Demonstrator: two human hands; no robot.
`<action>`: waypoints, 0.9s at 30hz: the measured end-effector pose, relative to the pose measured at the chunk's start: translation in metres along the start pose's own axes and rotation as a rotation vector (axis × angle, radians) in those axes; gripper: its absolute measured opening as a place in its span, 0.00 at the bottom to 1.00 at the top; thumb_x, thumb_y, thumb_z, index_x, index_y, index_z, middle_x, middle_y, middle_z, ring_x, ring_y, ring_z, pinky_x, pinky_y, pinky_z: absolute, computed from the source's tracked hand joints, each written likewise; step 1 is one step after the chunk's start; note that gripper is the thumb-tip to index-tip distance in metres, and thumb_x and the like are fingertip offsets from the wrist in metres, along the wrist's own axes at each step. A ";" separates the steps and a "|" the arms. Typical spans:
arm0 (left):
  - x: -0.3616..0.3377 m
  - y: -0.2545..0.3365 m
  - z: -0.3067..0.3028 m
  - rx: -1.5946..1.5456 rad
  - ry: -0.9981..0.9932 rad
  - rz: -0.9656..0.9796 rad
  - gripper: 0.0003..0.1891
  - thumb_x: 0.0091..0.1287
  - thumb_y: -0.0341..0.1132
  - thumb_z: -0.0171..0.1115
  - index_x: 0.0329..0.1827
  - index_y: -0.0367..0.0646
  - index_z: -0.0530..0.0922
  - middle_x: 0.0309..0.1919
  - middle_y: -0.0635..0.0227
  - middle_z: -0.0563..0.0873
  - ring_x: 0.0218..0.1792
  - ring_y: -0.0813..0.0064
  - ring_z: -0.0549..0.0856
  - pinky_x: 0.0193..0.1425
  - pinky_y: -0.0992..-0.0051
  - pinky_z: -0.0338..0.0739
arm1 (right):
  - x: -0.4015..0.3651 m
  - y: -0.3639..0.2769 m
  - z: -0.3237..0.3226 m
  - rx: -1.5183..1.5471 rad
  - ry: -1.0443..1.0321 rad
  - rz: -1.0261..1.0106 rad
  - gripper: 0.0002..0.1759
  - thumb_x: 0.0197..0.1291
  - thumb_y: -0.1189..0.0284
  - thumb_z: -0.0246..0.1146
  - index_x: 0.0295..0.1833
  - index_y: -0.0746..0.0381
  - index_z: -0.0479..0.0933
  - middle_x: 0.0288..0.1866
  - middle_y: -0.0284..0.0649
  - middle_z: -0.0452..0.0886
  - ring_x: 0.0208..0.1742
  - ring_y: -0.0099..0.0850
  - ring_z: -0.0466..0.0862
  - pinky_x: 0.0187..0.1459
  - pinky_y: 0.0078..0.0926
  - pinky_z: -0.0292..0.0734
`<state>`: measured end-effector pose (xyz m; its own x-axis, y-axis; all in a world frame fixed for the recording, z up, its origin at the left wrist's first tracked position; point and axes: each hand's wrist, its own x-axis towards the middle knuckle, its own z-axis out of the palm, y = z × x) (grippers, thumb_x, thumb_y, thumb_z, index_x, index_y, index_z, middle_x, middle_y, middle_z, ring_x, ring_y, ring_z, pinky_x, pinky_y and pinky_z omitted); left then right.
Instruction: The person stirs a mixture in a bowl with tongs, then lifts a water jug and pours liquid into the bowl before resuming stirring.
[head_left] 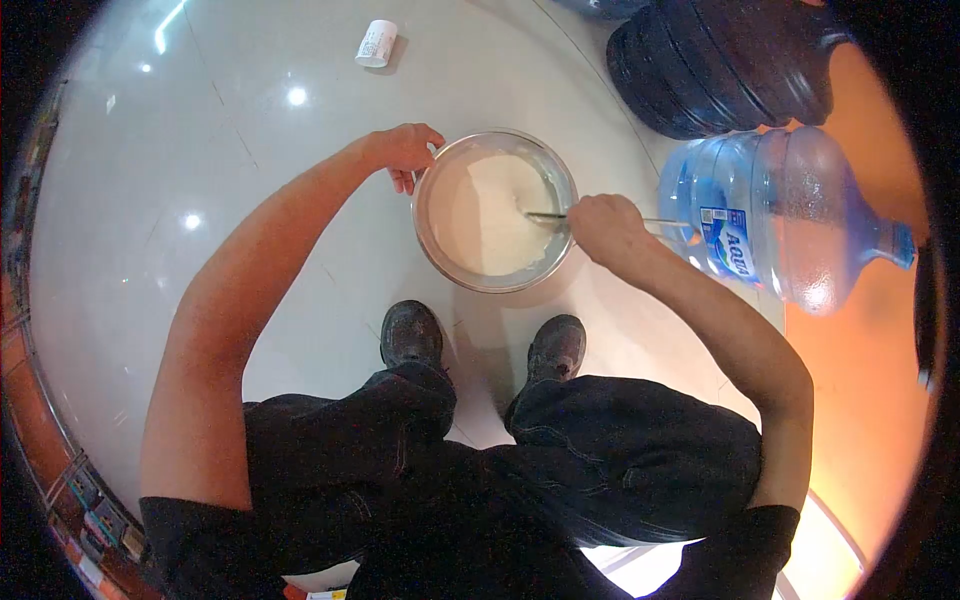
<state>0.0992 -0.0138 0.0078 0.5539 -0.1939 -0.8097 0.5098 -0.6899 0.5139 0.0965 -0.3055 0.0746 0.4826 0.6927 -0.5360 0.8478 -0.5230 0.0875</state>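
A round metal bowl [429, 247] stands on the floor in front of my shoes, with a pale cream-coloured, batter-like mixture [487, 215] inside. At the bowl's upper left, my left hand [405, 152] grips the rim with bent fingers. My right hand [607, 228] is closed around the long handle of a metal utensil [545, 218] above the right rim. The far end of the handle [668, 223] sticks out to the right of my fist. The utensil's head is sunk in the mixture, so its kind cannot be made out.
A clear blue water jug [790, 215] lies on its side to the right, close to my right hand. Dark ribbed jugs [720, 65] lie behind it by an orange wall [845, 370]. A white cylindrical container [376, 44] is on the tiled floor [270, 130] beyond my left hand.
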 end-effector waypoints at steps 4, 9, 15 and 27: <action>-0.001 0.000 0.000 -0.013 0.007 0.003 0.27 0.61 0.35 0.57 0.63 0.42 0.62 0.30 0.54 0.83 0.24 0.64 0.85 0.23 0.66 0.83 | -0.007 -0.007 0.001 0.020 -0.085 -0.091 0.07 0.49 0.73 0.58 0.28 0.62 0.81 0.27 0.45 0.82 0.33 0.37 0.84 0.33 0.34 0.79; 0.000 -0.004 0.003 -0.013 0.060 0.017 0.26 0.62 0.37 0.57 0.63 0.43 0.63 0.30 0.54 0.83 0.23 0.65 0.85 0.23 0.67 0.83 | 0.008 0.001 -0.016 -0.020 -0.043 0.008 0.08 0.50 0.72 0.57 0.29 0.61 0.81 0.30 0.44 0.83 0.34 0.36 0.84 0.33 0.34 0.79; 0.001 -0.006 0.005 -0.005 0.053 0.036 0.21 0.64 0.36 0.54 0.60 0.43 0.66 0.29 0.55 0.84 0.22 0.68 0.85 0.22 0.68 0.82 | 0.038 0.018 -0.027 -0.078 0.113 0.013 0.09 0.51 0.73 0.56 0.29 0.61 0.81 0.31 0.45 0.82 0.34 0.37 0.84 0.33 0.34 0.79; 0.000 -0.005 0.005 -0.006 0.060 0.032 0.22 0.62 0.36 0.54 0.60 0.42 0.66 0.28 0.56 0.84 0.22 0.68 0.85 0.22 0.69 0.82 | 0.089 -0.012 -0.051 0.030 0.227 -0.116 0.09 0.49 0.75 0.54 0.25 0.63 0.80 0.27 0.47 0.82 0.34 0.40 0.84 0.35 0.37 0.78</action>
<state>0.0938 -0.0140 0.0038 0.6083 -0.1734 -0.7745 0.4949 -0.6801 0.5409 0.1403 -0.2124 0.0688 0.4221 0.8411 -0.3382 0.8953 -0.4454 0.0098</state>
